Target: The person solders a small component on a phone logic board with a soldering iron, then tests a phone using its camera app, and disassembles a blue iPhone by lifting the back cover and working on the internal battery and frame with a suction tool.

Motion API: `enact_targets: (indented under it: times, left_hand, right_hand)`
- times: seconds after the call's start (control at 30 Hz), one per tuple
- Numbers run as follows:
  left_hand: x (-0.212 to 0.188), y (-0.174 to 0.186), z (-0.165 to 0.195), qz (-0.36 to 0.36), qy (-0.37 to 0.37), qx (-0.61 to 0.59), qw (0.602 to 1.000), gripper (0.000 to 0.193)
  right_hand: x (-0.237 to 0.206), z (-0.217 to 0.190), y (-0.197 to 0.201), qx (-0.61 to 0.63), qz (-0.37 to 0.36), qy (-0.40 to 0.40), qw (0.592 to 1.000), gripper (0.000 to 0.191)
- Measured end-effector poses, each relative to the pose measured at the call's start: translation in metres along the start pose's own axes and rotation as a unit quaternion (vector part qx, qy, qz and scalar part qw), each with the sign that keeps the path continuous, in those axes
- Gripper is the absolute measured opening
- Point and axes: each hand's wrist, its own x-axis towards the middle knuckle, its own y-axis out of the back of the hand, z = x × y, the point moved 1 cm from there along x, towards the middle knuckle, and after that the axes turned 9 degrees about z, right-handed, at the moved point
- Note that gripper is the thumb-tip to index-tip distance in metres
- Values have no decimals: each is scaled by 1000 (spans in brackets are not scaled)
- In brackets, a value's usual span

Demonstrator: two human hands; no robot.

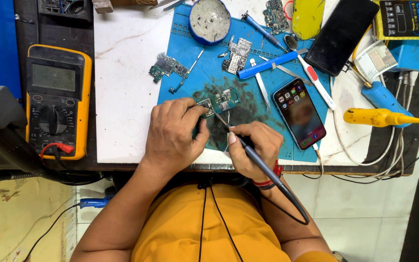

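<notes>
My left hand [173, 138] pinches the small green circuit board [214, 106] flat against the stained blue silicone work mat [248, 121] on the white table [122, 87]. My right hand [254, 148] closes pen-style around the black corded soldering iron [263, 165], its tip meeting the board's lower edge. I judge the work mid-course: the board lies bare, two other stripped boards [168, 67] [237, 54] wait near the round blue tin [210, 20], and nothing is reassembled. A lit smartphone [299, 112] lies to the right, a yellow multimeter [56, 99] well to the left.
</notes>
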Motion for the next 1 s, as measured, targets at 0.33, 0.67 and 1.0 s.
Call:
enact_targets:
  times: [0.33,0.67,1.0]
  left_hand:
    - [0,0,0,-5,1,0,1000,22]
    - [-1,0,0,-4,-2,2,1000,22]
    - [-5,-2,0,-4,1,1,1000,22]
  right_hand:
    - [2,-2,0,1,-6,5,1000,7]
    - [0,-3,1,7,-14,11,1000,8]
    - [-9,4,-1,-20,13,-4,1000,8]
